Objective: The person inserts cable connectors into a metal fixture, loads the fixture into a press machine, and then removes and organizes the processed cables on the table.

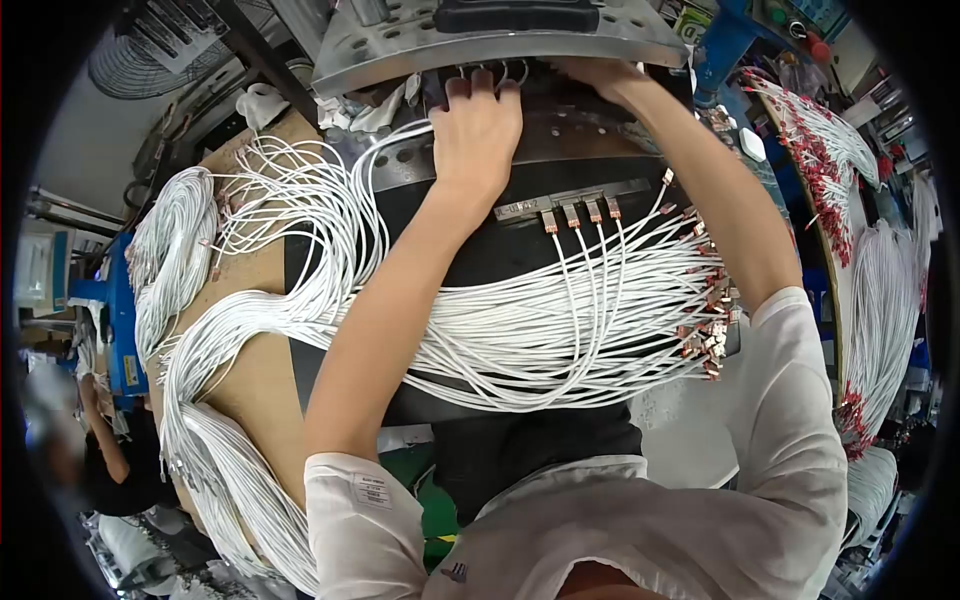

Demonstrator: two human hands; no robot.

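Note:
My left hand (474, 135) reaches up to the front edge of a metal machine plate (500, 48). Its fingers are bent over several white cables (400, 135), which run in from the left and show between the fingertips. My right hand (598, 76) is beside it, mostly hidden under the plate, so its fingers do not show. Below both hands, a slotted metal holder (520, 209) keeps several small copper-coloured connectors (573, 214) in a row, with white cables hanging from them. A thick bundle of white cables (500, 320) lies across the bench under my left forearm.
Connector ends (715, 335) of the bundle gather at the right. Coiled white cables (180, 240) lie on the brown board (255, 375) at left. More cables with red ends (825, 170) hang on a rack at right. Another person's arm (105, 435) is at far left.

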